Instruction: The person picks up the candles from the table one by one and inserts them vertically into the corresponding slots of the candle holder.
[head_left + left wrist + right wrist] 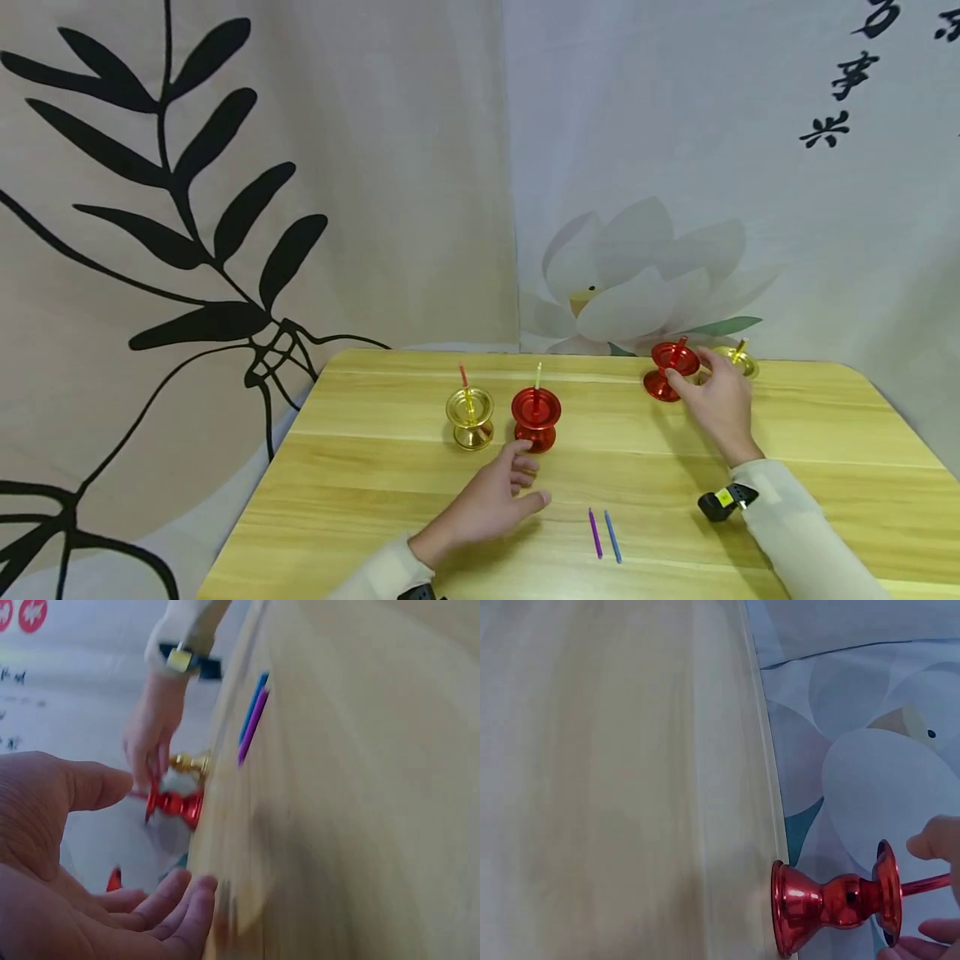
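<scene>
My left hand (491, 500) hovers over the table with loosely bent fingers and nothing in them; in the head view its fingertips overlap the base of a red metal candle holder (536, 408) with a pale yellow candle (537, 375). Left of that stands a gold candle holder (471, 412) with a red and yellow candle (467, 390). At the back right, my right hand (722, 404) is at another red candle holder (832, 901), thumb and fingers spread about its dish. A red candle (926, 884) stands in this dish. Partly behind the hand is a second gold holder (742, 362) with a yellow candle (739, 347).
A purple candle (596, 533) and a blue candle (612, 537) lie side by side near the front of the wooden table (360, 500). Behind the table's back edge hangs a printed curtain (420, 167).
</scene>
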Demonstrator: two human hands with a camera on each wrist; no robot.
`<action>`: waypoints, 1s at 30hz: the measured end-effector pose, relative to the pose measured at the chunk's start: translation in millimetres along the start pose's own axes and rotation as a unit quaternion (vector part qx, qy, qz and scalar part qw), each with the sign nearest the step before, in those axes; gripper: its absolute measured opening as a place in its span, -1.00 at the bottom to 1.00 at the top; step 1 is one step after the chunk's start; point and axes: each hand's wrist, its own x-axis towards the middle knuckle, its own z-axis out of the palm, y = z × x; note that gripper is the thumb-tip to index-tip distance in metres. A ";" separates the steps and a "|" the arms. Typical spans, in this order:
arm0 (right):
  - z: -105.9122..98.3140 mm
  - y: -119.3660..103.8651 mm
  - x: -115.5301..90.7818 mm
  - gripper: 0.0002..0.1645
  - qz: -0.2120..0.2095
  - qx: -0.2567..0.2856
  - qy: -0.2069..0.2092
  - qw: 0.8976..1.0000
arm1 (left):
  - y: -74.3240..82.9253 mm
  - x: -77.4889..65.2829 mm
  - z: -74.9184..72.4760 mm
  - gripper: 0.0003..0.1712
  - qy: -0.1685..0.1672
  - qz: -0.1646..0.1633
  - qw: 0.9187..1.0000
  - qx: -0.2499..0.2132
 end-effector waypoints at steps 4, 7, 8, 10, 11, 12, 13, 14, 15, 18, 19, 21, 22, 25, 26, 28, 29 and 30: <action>7.1 0.1 6.3 -0.13 0.024 0.013 -0.020 0.999 | 7.2 -2.7 16.1 -0.31 -0.024 -0.007 0.999 0.031; 12.6 1.0 9.6 -0.07 0.047 0.031 -0.035 0.998 | 12.1 -1.4 30.0 -0.47 -0.032 -0.004 0.995 0.090; 14.1 1.2 10.6 -0.04 0.056 0.038 -0.043 0.997 | 13.6 -0.4 34.2 -0.51 -0.034 -0.001 0.993 0.117; 17.4 2.9 12.8 0.01 0.074 0.063 -0.061 0.993 | 16.0 2.3 41.9 -0.57 -0.036 0.003 0.985 0.168; 18.9 3.8 14.0 0.04 0.084 0.079 -0.074 0.991 | 16.8 3.9 45.4 -0.58 -0.036 0.006 0.980 0.195; 20.6 5.2 15.3 0.07 0.093 0.096 -0.085 0.987 | 17.6 5.5 48.7 -0.60 -0.037 0.008 0.975 0.219; 22.0 6.1 16.0 0.10 0.101 0.108 -0.094 0.984 | 18.7 7.0 52.0 -0.59 -0.037 0.010 0.969 0.242; 23.0 6.9 16.8 0.11 0.107 0.117 -0.100 0.982 | 19.6 8.7 55.3 -0.57 -0.037 0.010 0.965 0.260; 24.1 7.9 17.3 0.11 0.113 0.125 -0.105 0.980 | 20.1 10.4 58.4 -0.56 -0.036 0.011 0.960 0.278; 26.0 8.9 18.0 0.10 0.120 0.139 -0.108 0.977 | 22.7 15.5 65.8 -0.54 -0.034 0.012 0.948 0.317; 25.9 8.8 17.8 0.09 0.121 0.141 -0.108 0.977 | 23.8 17.1 67.7 -0.53 -0.034 0.010 0.944 0.329; 25.9 8.7 17.6 0.09 0.123 0.144 -0.110 0.976 | 24.7 20.0 70.5 -0.51 -0.036 0.011 0.935 0.351; 25.8 8.6 17.4 0.09 0.124 0.145 -0.110 0.975 | 25.4 20.8 71.6 -0.50 -0.036 0.012 0.932 0.362; 25.4 8.0 16.3 0.09 0.123 0.147 -0.113 0.975 | 25.9 22.2 74.3 -0.48 -0.032 0.020 0.919 0.393; 25.1 7.7 15.7 0.09 0.122 0.148 -0.113 0.975 | 25.7 22.5 74.8 -0.48 -0.030 0.025 0.915 0.401; 24.5 6.7 14.1 0.07 0.116 0.151 -0.115 0.975 | 25.1 22.9 75.3 -0.49 -0.027 0.031 0.910 0.412; 24.2 6.5 13.3 0.05 0.113 0.152 -0.116 0.975 | 24.8 23.1 75.1 -0.51 -0.028 0.032 0.910 0.412; 23.8 6.3 12.3 0.04 0.108 0.151 -0.118 0.975 | 24.6 23.3 74.6 -0.54 -0.031 0.032 0.911 0.410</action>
